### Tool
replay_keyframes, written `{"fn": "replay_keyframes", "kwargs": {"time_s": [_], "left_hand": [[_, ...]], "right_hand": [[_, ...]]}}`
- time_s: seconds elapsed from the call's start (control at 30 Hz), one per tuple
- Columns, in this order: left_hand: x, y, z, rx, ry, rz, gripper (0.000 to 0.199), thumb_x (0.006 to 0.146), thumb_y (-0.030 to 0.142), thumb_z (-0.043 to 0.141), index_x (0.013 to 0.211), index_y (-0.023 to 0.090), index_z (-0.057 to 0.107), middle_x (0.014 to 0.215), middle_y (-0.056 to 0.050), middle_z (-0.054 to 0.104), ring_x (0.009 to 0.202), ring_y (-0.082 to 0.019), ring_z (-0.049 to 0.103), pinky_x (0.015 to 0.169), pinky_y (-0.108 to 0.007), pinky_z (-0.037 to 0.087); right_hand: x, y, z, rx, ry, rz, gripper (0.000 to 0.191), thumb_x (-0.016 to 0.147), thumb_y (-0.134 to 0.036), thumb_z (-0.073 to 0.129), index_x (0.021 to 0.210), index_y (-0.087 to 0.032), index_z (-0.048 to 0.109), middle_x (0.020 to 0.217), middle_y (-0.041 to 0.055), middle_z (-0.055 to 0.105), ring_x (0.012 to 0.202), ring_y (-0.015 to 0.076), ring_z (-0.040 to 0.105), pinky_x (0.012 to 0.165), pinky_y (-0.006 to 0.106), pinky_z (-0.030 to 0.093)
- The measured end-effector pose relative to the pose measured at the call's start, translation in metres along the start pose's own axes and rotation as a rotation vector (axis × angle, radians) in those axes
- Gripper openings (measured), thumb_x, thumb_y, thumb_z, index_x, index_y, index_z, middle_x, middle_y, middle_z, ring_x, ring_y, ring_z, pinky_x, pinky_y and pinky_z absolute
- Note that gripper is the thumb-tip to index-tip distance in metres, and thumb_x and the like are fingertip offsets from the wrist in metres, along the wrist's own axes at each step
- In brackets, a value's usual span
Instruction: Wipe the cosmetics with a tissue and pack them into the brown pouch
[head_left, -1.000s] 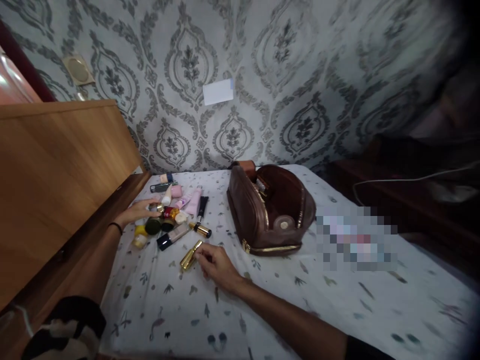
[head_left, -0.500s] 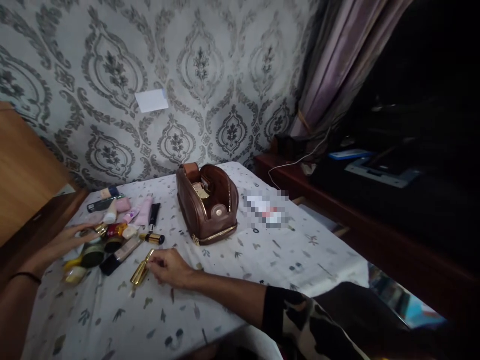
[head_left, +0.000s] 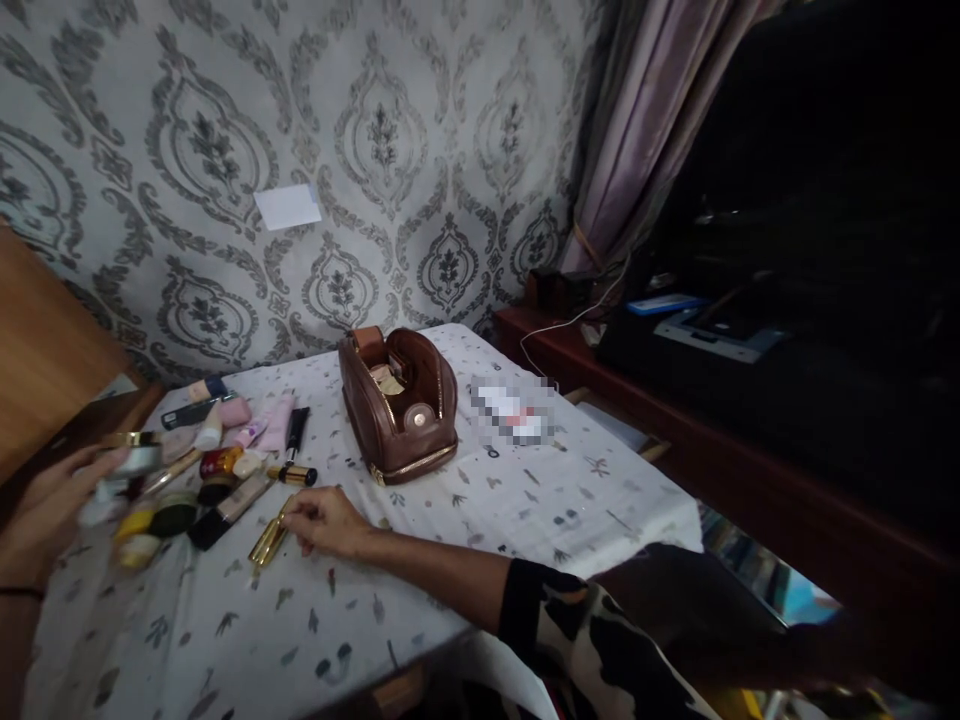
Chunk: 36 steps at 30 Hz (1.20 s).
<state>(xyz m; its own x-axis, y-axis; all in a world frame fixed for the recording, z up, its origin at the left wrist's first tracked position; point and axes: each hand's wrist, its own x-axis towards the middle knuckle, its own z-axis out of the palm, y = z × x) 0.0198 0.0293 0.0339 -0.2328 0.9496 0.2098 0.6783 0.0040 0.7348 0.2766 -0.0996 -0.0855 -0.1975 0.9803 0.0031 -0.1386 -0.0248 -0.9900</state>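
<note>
My left hand, at the left edge, is closed around a pale jar with a gold lid, slightly blurred. My right hand pinches the upper end of a shiny gold lipstick tube low over the cloth. Between the hands lie a dark green jar, an amber jar, a foundation bottle with a black cap and a black-and-gold tube. Behind them are pink squeeze tubes and a slim black tube. A brown toiletry bag stands unzipped, with something pale inside.
A patterned white cloth covers the table. Right of the bag lies a pixelated white item. A dark red desk with a white cable borders the right side. A wooden panel rises at the left.
My left hand has drawn back to the left from the cosmetics, with the gold-lidded jar in its grasp. My right hand keeps its pinch on the lipstick tube. The view has shifted slightly.
</note>
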Motion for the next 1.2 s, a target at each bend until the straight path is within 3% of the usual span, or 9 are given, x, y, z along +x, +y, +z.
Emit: {"fn": "replay_keyframes", "kwargs": {"time_s": [0.07,0.17,0.27,0.37,0.5,0.67,0.93,1.07,1.2], "left_hand": [[-0.015,0.011,0.001,-0.31,-0.039,-0.11,0.044,0.061,0.055,0.066,0.098,0.032,0.069,0.073,0.007,0.074,0.067,-0.022,0.068,0.052,-0.029,0.052],[-0.046,0.032,0.021,-0.459,-0.1,-0.132,0.055,0.056,0.049,0.065,0.108,0.032,0.066,0.08,0.007,0.073,0.07,-0.024,0.068,0.048,-0.03,0.051],[-0.084,0.05,0.058,-0.473,-0.311,0.164,0.056,0.059,0.049,0.064,0.108,0.023,0.063,0.09,0.0,0.074,0.083,-0.028,0.07,0.065,-0.038,0.057],[-0.119,0.057,0.096,-0.42,-0.429,0.309,0.053,0.054,0.041,0.078,0.102,0.023,0.065,0.101,-0.004,0.074,0.098,-0.03,0.068,0.085,-0.039,0.056],[-0.139,0.055,0.126,-0.15,-0.351,0.697,0.052,0.072,0.041,0.075,0.118,0.024,0.059,0.116,-0.01,0.069,0.108,-0.031,0.063,0.095,-0.045,0.049],[-0.138,0.044,0.132,-0.087,-0.29,0.869,0.043,0.088,0.037,0.061,0.127,0.023,0.054,0.122,-0.013,0.064,0.116,-0.031,0.058,0.1,-0.047,0.046],[-0.138,0.031,0.13,-0.179,-0.402,0.747,0.044,0.1,0.035,0.04,0.143,0.025,0.043,0.145,-0.011,0.052,0.137,-0.026,0.047,0.114,-0.046,0.037],[-0.13,0.031,0.123,-0.157,-0.405,0.761,0.039,0.098,0.035,0.046,0.133,0.02,0.053,0.134,-0.012,0.061,0.127,-0.025,0.055,0.109,-0.044,0.042],[-0.119,0.027,0.118,-0.194,-0.285,0.679,0.028,0.095,0.036,0.05,0.112,0.018,0.064,0.109,-0.01,0.071,0.103,-0.024,0.066,0.093,-0.039,0.05]], "right_hand": [[0.003,-0.002,-0.001,0.079,0.006,0.033,0.021,0.088,-0.031,0.066,0.075,-0.016,0.06,0.055,-0.0068,0.054,0.045,0.0071,0.052,0.045,0.016,0.041],[0.005,-0.009,-0.002,0.304,-0.025,0.056,0.031,0.087,-0.046,0.068,0.095,-0.016,0.063,0.075,-0.0012,0.064,0.059,0.0106,0.064,0.054,0.02,0.049],[0.004,-0.019,-0.005,0.643,-0.077,0.084,0.045,0.089,-0.055,0.064,0.121,-0.023,0.058,0.102,0.0025,0.066,0.078,0.0152,0.071,0.069,0.029,0.057],[-0.001,-0.027,-0.013,0.844,-0.119,0.149,0.052,0.098,-0.063,0.037,0.119,-0.021,0.058,0.106,0.0057,0.068,0.082,0.0163,0.069,0.074,0.033,0.058],[-0.006,-0.031,-0.031,0.965,0.034,0.236,0.053,0.104,-0.055,0.025,0.107,-0.017,0.062,0.098,0.0061,0.071,0.082,0.0156,0.068,0.077,0.033,0.057],[-0.005,-0.031,-0.041,1.03,0.126,0.274,0.048,0.103,-0.053,0.03,0.105,-0.017,0.062,0.092,0.0054,0.072,0.074,0.0166,0.067,0.079,0.039,0.058],[-0.003,-0.031,-0.041,1.16,0.097,0.186,0.045,0.104,-0.045,0.032,0.111,-0.013,0.062,0.099,0.0096,0.074,0.084,0.0187,0.07,0.08,0.036,0.058],[-0.001,-0.028,-0.041,1.16,0.08,0.131,0.04,0.104,-0.038,0.033,0.112,-0.014,0.063,0.101,0.0097,0.076,0.092,0.0208,0.07,0.086,0.04,0.056],[0.0,-0.023,-0.041,1.141,0.044,0.13,0.034,0.103,-0.032,0.036,0.112,-0.014,0.064,0.109,0.0108,0.075,0.101,0.0225,0.069,0.094,0.045,0.052]]}}
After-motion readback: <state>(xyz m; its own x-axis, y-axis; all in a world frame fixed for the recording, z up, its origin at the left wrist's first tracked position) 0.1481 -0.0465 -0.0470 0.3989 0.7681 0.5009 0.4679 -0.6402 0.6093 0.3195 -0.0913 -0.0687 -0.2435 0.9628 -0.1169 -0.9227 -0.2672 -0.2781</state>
